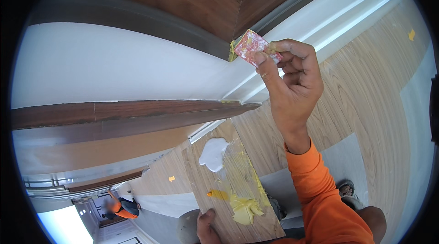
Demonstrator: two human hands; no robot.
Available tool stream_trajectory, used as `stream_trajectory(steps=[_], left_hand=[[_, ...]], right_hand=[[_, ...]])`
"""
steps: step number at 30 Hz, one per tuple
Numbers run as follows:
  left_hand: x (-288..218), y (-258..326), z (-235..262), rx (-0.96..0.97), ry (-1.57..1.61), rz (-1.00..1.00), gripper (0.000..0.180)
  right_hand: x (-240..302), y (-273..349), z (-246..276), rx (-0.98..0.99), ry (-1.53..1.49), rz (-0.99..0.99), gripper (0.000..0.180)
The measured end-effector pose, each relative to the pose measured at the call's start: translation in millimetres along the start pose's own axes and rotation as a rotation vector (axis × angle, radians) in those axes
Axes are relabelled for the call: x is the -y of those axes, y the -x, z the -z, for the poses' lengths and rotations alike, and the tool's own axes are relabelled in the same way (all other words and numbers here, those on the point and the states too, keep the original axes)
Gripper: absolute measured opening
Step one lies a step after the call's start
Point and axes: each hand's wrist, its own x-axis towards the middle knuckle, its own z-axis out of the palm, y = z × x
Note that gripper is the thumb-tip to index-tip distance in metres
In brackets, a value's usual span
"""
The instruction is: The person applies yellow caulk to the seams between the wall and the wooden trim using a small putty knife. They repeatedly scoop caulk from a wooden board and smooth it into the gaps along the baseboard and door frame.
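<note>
My right hand [297, 77], at the end of an orange sleeve, pinches a small flat pink-and-white scraper [250, 48] between thumb and fingers. Its far edge is at the corner of the dark trim [192, 31], where a dab of yellow filler [232, 51] clings. At the bottom, my left hand [208, 228] grips the near edge of a wood-look board [201, 189]. On that board lie a white paste blob [213, 154] and a lump of yellow filler [245, 209], with thin yellow smears around them.
A white wall panel [114, 68] and a brown wooden ledge [114, 111] run along the left. Wood-look flooring [366, 88] with grey sheets [338, 157] spreads to the right. Another person [122, 207] in orange is in the far lower left. My sandalled foot [346, 189] shows at lower right.
</note>
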Motion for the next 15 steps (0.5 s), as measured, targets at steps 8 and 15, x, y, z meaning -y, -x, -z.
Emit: stream_trajectory(steps=[8, 15], left_hand=[[0.0, 5.0, 4.5, -0.006, 0.024, -0.008, 0.056], [-4.0, 8.8, 8.4, -0.005, 0.029, -0.01, 0.056]], right_hand=[[0.9, 1.0, -4.0, 0.007, 0.052, 0.03, 0.023], [9.8, 5.7, -6.9, -0.029, -0.02, -0.116, 0.026]])
